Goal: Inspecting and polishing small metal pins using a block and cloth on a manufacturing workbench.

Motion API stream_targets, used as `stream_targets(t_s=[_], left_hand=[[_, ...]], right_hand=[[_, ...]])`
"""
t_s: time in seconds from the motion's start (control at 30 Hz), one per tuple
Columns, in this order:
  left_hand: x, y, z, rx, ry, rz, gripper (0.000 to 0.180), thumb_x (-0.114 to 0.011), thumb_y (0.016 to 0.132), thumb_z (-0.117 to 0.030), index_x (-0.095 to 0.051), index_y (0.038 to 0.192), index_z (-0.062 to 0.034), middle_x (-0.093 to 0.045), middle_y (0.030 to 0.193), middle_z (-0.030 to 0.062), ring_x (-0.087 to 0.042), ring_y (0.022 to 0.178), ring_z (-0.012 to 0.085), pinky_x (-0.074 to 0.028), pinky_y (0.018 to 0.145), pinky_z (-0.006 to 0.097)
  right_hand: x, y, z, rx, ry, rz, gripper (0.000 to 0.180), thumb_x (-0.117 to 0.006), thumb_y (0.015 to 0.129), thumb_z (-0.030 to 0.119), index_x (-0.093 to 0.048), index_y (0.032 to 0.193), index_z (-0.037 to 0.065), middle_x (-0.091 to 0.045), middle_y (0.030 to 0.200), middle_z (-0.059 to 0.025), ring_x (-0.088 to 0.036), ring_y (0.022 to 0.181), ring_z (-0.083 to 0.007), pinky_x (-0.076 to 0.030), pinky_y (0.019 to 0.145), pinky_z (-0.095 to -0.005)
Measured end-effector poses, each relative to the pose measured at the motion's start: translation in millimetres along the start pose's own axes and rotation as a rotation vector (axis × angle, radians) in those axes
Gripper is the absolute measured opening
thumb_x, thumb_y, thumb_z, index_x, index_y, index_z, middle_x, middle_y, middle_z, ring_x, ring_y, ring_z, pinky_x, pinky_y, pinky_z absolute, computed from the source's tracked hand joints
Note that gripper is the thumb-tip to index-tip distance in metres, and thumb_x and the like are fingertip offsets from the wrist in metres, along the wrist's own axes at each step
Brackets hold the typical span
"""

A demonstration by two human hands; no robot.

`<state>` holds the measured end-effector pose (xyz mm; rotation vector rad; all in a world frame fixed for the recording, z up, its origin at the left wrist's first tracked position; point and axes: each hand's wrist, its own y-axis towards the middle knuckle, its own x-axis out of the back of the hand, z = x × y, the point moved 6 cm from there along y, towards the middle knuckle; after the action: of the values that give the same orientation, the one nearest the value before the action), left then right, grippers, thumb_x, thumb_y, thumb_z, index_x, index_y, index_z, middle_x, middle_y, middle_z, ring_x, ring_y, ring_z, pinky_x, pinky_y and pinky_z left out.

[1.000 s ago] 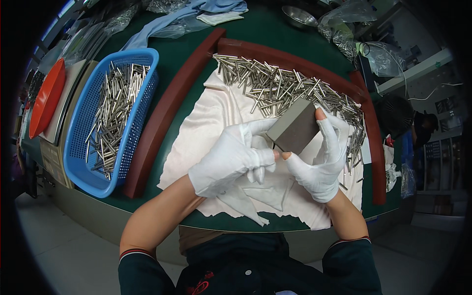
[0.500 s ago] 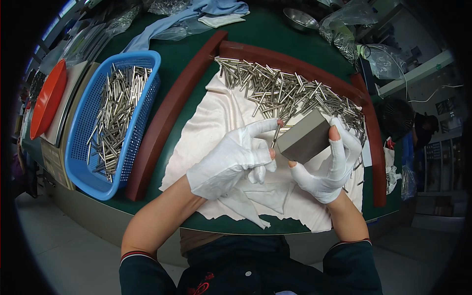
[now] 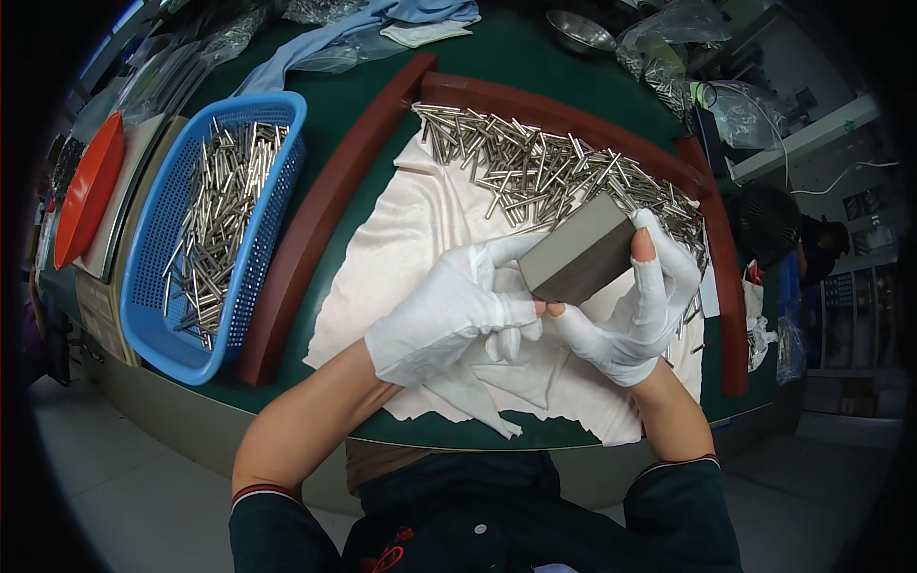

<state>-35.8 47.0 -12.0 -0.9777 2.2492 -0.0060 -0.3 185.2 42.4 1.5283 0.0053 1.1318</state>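
Observation:
My right hand (image 3: pixel 635 320), in a white glove with bare thumb and fingertips, grips a grey rectangular block (image 3: pixel 580 256) by its right end and lower edge. The block is tilted above the cloth. My left hand (image 3: pixel 454 310), gloved likewise, is closed at the block's left end. Its index finger runs behind the block, and its thumb tip is close to the right thumb below the lower corner. The thin metal pin seen between its fingers earlier is now hidden by the block. Beyond the hands lies a heap of shiny metal pins (image 3: pixel 549 162) on the pale cloth (image 3: pixel 382 258).
Dark red wooden rails (image 3: pixel 330 224) frame the cloth on the green table (image 3: pixel 516 57). A blue perforated basket (image 3: pixel 143 277) with many pins stands left, beside an orange tray (image 3: pixel 91 196). A metal bowl (image 3: pixel 581 31) and plastic bags (image 3: pixel 673 38) are at the back.
The block has shifted left and slightly up, over the left index finger and the pin. The two thumb tips have come close together.

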Motion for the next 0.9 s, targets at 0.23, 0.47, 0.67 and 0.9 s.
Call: stream_targets(t_s=[0.23,0.47,0.67,0.9], left_hand=[[-3.9,0.5,-1.6,0.017,0.068,0.002,0.061,-0.065,0.081,-0.002,-0.039,0.136,-0.0001,-0.063,0.080,0.0055,-0.056,0.055,0.0086,-0.045,0.045,0.020],[2.4,0.7,-2.1,-0.059,0.036,-0.052,0.059,-0.063,0.083,-0.003,-0.038,0.136,0.0001,-0.060,0.070,0.0049,-0.056,0.051,0.0088,-0.044,0.045,0.020],[6.8,1.5,2.2,-0.066,-0.100,-0.025,0.059,-0.062,0.084,-0.004,-0.036,0.137,-0.0018,-0.060,0.073,0.0061,-0.056,0.052,0.0090,-0.044,0.046,0.020],[9.5,4.7,9.2,-0.033,-0.186,0.022,0.067,-0.064,0.085,-0.010,-0.028,0.142,-0.0046,-0.059,0.074,0.0068,-0.054,0.052,0.0097,-0.040,0.045,0.021]], right_hand=[[2.8,-1.2,0.0,-0.009,0.033,0.016,0.095,-0.084,0.057,0.018,-0.035,0.138,0.004,-0.036,0.126,-0.0171,-0.044,0.109,-0.0292,-0.042,0.087,-0.0375],[-3.1,-12.1,-16.5,-0.141,0.202,-0.006,0.091,-0.082,0.058,0.012,-0.037,0.136,0.000,-0.039,0.122,-0.0159,-0.046,0.107,-0.0269,-0.044,0.086,-0.0355],[-7.7,-7.9,-12.8,-0.226,0.268,0.027,0.087,-0.080,0.058,0.009,-0.039,0.135,-0.001,-0.040,0.120,-0.0154,-0.047,0.106,-0.0257,-0.044,0.085,-0.0346],[-14.8,-9.5,-19.7,-0.482,0.438,0.090,0.083,-0.076,0.063,0.006,-0.037,0.137,0.001,-0.041,0.123,-0.0115,-0.044,0.115,-0.0231,-0.036,0.099,-0.0354]])
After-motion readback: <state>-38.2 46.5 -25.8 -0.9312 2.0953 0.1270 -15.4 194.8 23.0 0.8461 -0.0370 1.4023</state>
